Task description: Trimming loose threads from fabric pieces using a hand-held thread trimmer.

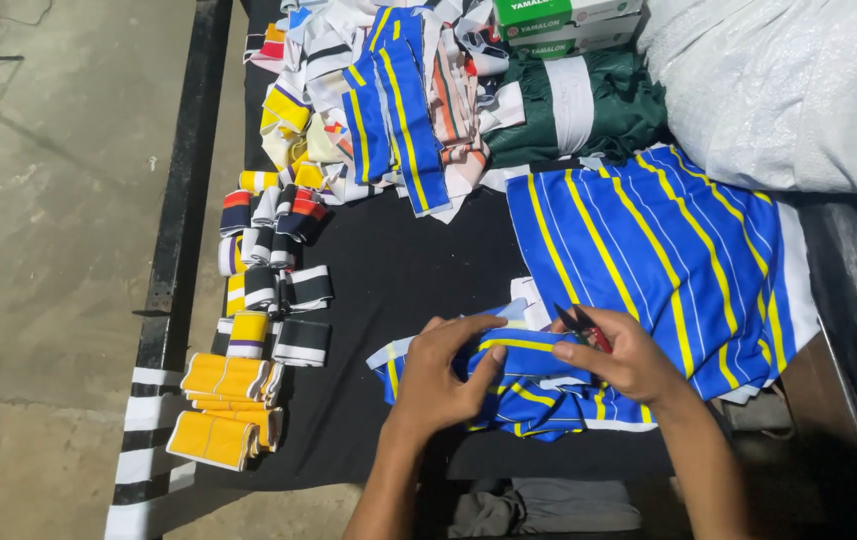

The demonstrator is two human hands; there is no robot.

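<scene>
My left hand (438, 372) grips a folded piece of blue fabric with yellow and white stripes (528, 395) near the front edge of the black table (388, 270). My right hand (620, 355) pinches the same piece from the right and also holds small red-handled snips (580, 325), blades pointing up-left. Just behind my hands lies a large spread sheet of the same blue striped fabric (648, 250).
Rolled and folded rib-knit cuffs in yellow, black, white and red (248, 330) line the table's left edge. A heap of mixed striped strips (378, 90) sits at the back, beside green fabric (588, 105), green-and-white boxes (558, 25) and a white sack (788, 80). Concrete floor lies left.
</scene>
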